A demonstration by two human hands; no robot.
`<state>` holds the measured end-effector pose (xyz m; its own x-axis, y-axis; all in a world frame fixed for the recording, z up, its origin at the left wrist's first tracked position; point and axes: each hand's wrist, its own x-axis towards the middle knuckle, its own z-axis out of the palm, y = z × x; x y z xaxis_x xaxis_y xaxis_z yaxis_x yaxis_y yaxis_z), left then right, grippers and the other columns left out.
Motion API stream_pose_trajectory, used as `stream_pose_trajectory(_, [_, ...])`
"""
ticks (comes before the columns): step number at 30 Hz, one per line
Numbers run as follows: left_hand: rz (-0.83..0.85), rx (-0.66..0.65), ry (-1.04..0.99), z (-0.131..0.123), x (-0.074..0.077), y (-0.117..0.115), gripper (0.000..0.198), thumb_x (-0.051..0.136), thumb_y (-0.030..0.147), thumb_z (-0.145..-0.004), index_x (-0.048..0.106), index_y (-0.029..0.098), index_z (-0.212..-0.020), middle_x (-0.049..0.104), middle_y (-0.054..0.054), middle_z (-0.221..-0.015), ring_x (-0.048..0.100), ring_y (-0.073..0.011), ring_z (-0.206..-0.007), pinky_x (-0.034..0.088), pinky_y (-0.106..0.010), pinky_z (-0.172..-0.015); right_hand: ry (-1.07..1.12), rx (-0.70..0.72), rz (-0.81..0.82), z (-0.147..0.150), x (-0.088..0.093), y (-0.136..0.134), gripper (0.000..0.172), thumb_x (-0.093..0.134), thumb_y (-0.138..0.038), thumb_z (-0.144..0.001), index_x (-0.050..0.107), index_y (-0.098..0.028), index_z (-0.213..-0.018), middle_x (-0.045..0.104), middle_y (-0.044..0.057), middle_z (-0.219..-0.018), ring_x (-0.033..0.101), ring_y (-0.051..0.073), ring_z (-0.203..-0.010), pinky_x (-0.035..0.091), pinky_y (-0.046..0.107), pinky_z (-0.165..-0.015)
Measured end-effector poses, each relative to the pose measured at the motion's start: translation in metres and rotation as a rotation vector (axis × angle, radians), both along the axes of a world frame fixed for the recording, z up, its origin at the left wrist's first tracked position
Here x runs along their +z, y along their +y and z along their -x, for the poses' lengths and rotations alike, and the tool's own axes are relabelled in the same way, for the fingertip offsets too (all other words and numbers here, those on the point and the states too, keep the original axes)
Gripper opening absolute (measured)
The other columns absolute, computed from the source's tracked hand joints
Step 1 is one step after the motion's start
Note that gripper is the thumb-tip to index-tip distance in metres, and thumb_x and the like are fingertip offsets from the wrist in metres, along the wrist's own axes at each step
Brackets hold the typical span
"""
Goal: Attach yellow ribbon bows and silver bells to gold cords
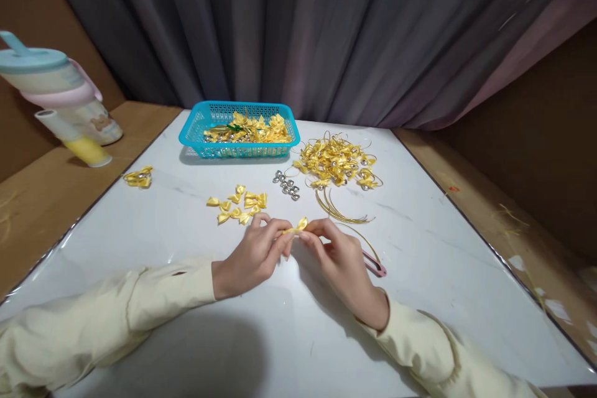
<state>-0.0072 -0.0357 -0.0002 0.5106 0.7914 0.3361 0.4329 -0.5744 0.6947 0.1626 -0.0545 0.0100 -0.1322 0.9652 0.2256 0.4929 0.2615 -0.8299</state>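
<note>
Between my two hands, just above the white tabletop, is a small yellow ribbon bow (302, 224). My left hand (261, 249) pinches its left side, and my right hand (338, 261) pinches its right side; the fingers partly cover it. Several loose yellow bows (229, 214) lie just beyond my left hand. Farther out is a small cluster of silver bells (286, 185). Gold cords (338, 214) lie in a curved bundle past my right hand. A pink tool (377, 266), perhaps a thread snipper, is partly hidden beside my right wrist.
At the back stands a blue basket (196, 149) holding yellow bows and cords. To its right lies a heap of finished-looking bows with bells (333, 158). A few more bows (138, 177) sit at left. A tumbler (69, 90) and a yellow-wound spool (77, 140) stand beyond the left edge.
</note>
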Motion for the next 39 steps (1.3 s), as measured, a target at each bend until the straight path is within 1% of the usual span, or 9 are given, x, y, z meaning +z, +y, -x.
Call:
stream_pose_trajectory(3, [0.011,-0.013,-0.033,0.0,0.0,0.0,0.016,0.031,0.022,-0.093,0.045,0.02,-0.087,0.057,0.001,-0.062,0.049,-0.0158,-0.066,0.034,-0.032,-0.078,0.294,0.02,0.195,0.001,0.004,0.006,0.022,0.061,-0.034,-0.079,0.044,-0.02,-0.082,0.057,0.001,-0.076,0.058,0.014,-0.069,0.046,0.024,-0.061])
stream_pose_trajectory(7, [0.028,-0.047,-0.098,0.001,0.005,-0.001,0.012,0.033,0.021,-0.092,0.045,0.019,-0.089,0.058,0.001,-0.061,0.047,-0.0155,-0.066,0.035,-0.031,-0.074,0.484,0.093,0.381,-0.002,0.01,0.013,0.039,0.069,-0.043,-0.069,0.042,-0.022,-0.088,0.051,-0.001,-0.08,0.051,0.011,-0.066,0.042,0.02,-0.047])
stream_pose_trajectory(9, [-0.004,-0.062,-0.115,0.002,0.009,-0.001,0.013,0.034,0.019,-0.092,0.045,0.019,-0.087,0.058,0.0,-0.063,0.047,-0.0159,-0.068,0.036,-0.03,-0.072,0.546,0.229,0.487,-0.005,0.013,0.016,0.039,0.062,-0.053,-0.072,0.044,-0.021,-0.083,0.049,-0.002,-0.073,0.048,0.01,-0.06,0.041,0.021,-0.049])
stream_pose_trajectory(12, [-0.111,-0.12,-0.113,0.004,0.014,-0.002,0.014,0.033,0.013,-0.091,0.046,0.019,-0.087,0.059,-0.001,-0.065,0.046,-0.0156,-0.067,0.036,-0.03,-0.071,0.509,0.408,0.588,-0.011,0.016,0.02,0.051,0.032,-0.064,-0.084,0.046,-0.018,-0.07,0.046,-0.002,-0.063,0.046,0.01,-0.056,0.042,0.026,-0.058])
stream_pose_trajectory(15, [-0.245,-0.249,-0.082,0.006,0.015,-0.003,0.019,0.033,0.005,-0.088,0.045,0.018,-0.093,0.062,-0.002,-0.072,0.047,-0.0138,-0.062,0.035,-0.03,-0.072,0.304,0.448,0.513,-0.013,0.02,0.02,0.057,0.023,-0.062,-0.088,0.049,-0.017,-0.066,0.048,0.0,-0.066,0.048,0.012,-0.064,0.041,0.026,-0.067])
stream_pose_trajectory(21, [-0.482,-0.347,-0.004,0.005,0.008,-0.007,0.026,0.036,0.001,-0.082,0.04,0.016,-0.103,0.063,-0.003,-0.069,0.051,-0.0146,-0.06,0.034,-0.031,-0.067,0.127,0.649,0.369,-0.011,0.031,0.015,0.038,0.04,-0.044,-0.091,0.058,-0.016,-0.074,0.051,0.004,-0.089,0.049,0.013,-0.088,0.039,0.026,-0.081])
stream_pose_trajectory(31, [-0.604,-0.23,-0.028,0.002,0.002,-0.007,0.02,0.039,0.002,-0.084,0.043,0.01,-0.102,0.064,-0.004,-0.07,0.052,-0.0137,-0.06,0.036,-0.031,-0.067,0.105,0.606,0.273,-0.011,0.018,0.018,0.041,0.034,-0.042,-0.094,0.051,-0.016,-0.068,0.042,0.0,-0.071,0.042,0.012,-0.073,0.035,0.026,-0.072])
stream_pose_trajectory(36, [-0.582,-0.233,-0.047,0.0,0.002,-0.007,0.018,0.038,0.002,-0.085,0.044,0.01,-0.099,0.063,-0.006,-0.072,0.052,-0.0141,-0.063,0.038,-0.031,-0.068,0.096,0.491,0.179,-0.008,0.018,0.014,0.04,0.036,-0.039,-0.094,0.04,-0.017,-0.061,0.038,-0.002,-0.065,0.039,0.012,-0.068,0.033,0.026,-0.069])
stream_pose_trajectory(39, [-0.57,-0.259,-0.066,0.0,0.002,-0.006,0.017,0.036,0.003,-0.086,0.045,0.012,-0.098,0.063,-0.006,-0.073,0.051,-0.0143,-0.063,0.039,-0.031,-0.067,0.172,0.426,0.204,-0.003,0.017,0.011,0.042,0.038,-0.042,-0.092,0.039,-0.017,-0.058,0.037,-0.002,-0.063,0.038,0.011,-0.065,0.032,0.025,-0.066])
